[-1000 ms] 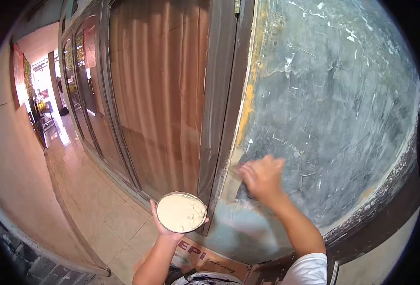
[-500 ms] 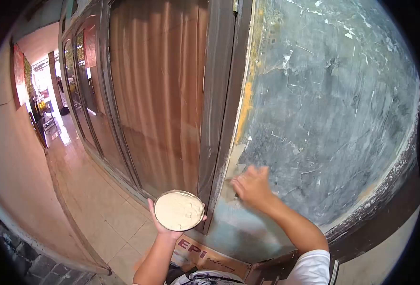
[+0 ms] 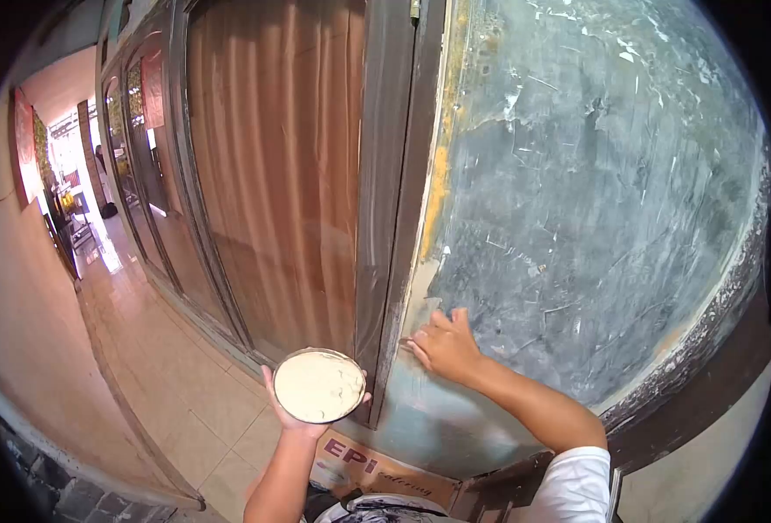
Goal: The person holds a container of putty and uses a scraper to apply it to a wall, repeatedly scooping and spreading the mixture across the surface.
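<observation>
My left hand (image 3: 291,420) holds a round, dark-rimmed bowl (image 3: 291,356) from below, fingers around its sides. Pale cream paste (image 3: 320,388), smooth with a few dents on its right side, fills the bowl nearly to the rim. My right hand (image 3: 447,350) is closed against the lower left edge of the grey wall (image 3: 560,218), beside the dark wooden frame (image 3: 384,174). A thin edge seems to show at its fingertips, but what it grips is mostly hidden. Beige paste (image 3: 419,292) covers a narrow strip of wall just above this hand.
A glass pane (image 3: 272,174) with a brown curtain behind it stands left of the frame. A printed banner (image 3: 385,469) lies low in front of me. Tiled floor (image 3: 167,357) runs along a corridor at left, beside a plain wall (image 3: 32,322).
My right hand has shifted slightly left and down along the wall's edge. The bowl in my left hand appears a little further left, as the whole view has shifted slightly.
</observation>
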A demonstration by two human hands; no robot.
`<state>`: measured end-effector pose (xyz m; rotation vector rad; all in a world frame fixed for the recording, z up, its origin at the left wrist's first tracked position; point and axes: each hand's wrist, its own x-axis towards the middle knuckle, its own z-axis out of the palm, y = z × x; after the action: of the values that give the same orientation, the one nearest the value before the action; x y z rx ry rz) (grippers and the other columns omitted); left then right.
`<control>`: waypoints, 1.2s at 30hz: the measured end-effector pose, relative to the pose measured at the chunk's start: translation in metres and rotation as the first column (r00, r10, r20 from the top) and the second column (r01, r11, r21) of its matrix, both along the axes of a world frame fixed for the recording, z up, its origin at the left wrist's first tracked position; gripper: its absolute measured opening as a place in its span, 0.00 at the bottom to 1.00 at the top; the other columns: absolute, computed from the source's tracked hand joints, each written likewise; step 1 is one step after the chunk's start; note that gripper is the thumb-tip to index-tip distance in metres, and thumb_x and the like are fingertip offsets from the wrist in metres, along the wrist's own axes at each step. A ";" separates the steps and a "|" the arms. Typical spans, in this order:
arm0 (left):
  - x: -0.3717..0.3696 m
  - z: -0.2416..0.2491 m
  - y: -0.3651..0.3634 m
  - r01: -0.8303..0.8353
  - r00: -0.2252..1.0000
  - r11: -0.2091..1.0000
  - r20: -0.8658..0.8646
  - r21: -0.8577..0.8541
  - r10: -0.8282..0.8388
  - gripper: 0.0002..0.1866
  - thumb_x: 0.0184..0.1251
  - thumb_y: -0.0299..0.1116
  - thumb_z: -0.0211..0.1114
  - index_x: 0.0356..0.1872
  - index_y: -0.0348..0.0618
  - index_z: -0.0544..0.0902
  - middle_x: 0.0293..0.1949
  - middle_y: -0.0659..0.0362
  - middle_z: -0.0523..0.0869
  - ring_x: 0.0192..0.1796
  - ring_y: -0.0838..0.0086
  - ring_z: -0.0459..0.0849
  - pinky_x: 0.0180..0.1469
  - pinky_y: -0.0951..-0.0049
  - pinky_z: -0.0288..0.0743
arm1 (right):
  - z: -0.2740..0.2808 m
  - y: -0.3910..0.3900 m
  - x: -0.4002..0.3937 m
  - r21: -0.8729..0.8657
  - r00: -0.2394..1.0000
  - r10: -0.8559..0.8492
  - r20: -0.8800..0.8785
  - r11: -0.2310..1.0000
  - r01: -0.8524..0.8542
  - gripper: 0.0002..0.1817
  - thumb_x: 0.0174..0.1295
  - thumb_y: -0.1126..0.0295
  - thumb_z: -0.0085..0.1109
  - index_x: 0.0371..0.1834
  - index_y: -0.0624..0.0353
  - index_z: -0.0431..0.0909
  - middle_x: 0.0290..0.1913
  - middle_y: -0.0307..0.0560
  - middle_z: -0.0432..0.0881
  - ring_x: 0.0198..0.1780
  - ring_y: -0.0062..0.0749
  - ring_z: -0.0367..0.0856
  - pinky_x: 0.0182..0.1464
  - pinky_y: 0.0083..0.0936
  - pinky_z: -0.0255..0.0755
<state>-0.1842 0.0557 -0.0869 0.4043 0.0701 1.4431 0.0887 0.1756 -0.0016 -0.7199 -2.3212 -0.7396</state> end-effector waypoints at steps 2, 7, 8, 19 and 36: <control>-0.002 0.000 0.001 0.000 0.999 0.999 0.050 -0.037 0.001 0.53 0.62 0.87 0.47 0.74 0.56 0.74 0.74 0.41 0.74 0.71 0.24 0.73 0.63 0.05 0.62 | 0.008 0.014 0.003 0.035 0.994 -0.072 0.088 0.997 0.069 0.07 0.63 0.60 0.72 0.33 0.48 0.87 0.29 0.34 0.83 0.41 0.37 0.74 0.47 0.47 0.58; -0.004 -0.001 0.004 -0.004 1.000 1.000 0.031 0.019 0.004 0.52 0.63 0.87 0.46 0.74 0.56 0.75 0.74 0.41 0.74 0.71 0.23 0.73 0.62 0.06 0.63 | 0.143 -0.003 0.023 0.298 0.816 0.007 -0.578 0.933 0.203 0.05 0.63 0.64 0.74 0.34 0.48 0.87 0.32 0.32 0.83 0.38 0.33 0.74 0.48 0.40 0.57; -0.004 -0.001 0.003 -0.008 0.999 1.000 0.042 -0.001 0.009 0.53 0.63 0.87 0.46 0.75 0.56 0.74 0.74 0.40 0.74 0.70 0.23 0.73 0.63 0.06 0.63 | 0.137 -0.005 0.024 0.288 0.843 0.019 -0.537 0.944 0.162 0.05 0.63 0.65 0.74 0.34 0.49 0.87 0.32 0.32 0.83 0.38 0.33 0.74 0.48 0.40 0.57; -0.006 -0.008 0.011 0.005 0.999 1.000 0.039 0.007 -0.005 0.55 0.62 0.87 0.47 0.77 0.55 0.72 0.76 0.42 0.73 0.73 0.23 0.70 0.64 0.05 0.61 | 0.123 0.002 0.017 0.248 0.857 -0.063 -0.511 0.944 0.217 0.09 0.64 0.60 0.73 0.36 0.52 0.85 0.35 0.37 0.84 0.44 0.36 0.75 0.50 0.45 0.59; -0.010 -0.004 0.006 0.001 0.983 0.999 0.186 -0.051 0.008 0.56 0.61 0.88 0.49 0.77 0.54 0.72 0.75 0.38 0.72 0.71 0.18 0.70 0.64 0.06 0.62 | 0.123 -0.007 0.016 0.257 0.778 0.047 -0.626 0.955 0.149 0.07 0.62 0.63 0.73 0.37 0.51 0.85 0.31 0.35 0.83 0.42 0.35 0.75 0.51 0.43 0.56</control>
<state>-0.1939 0.0621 -0.0910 0.2268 -0.0433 1.4734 0.1046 0.1690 0.1216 -0.7525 -1.5457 -0.7106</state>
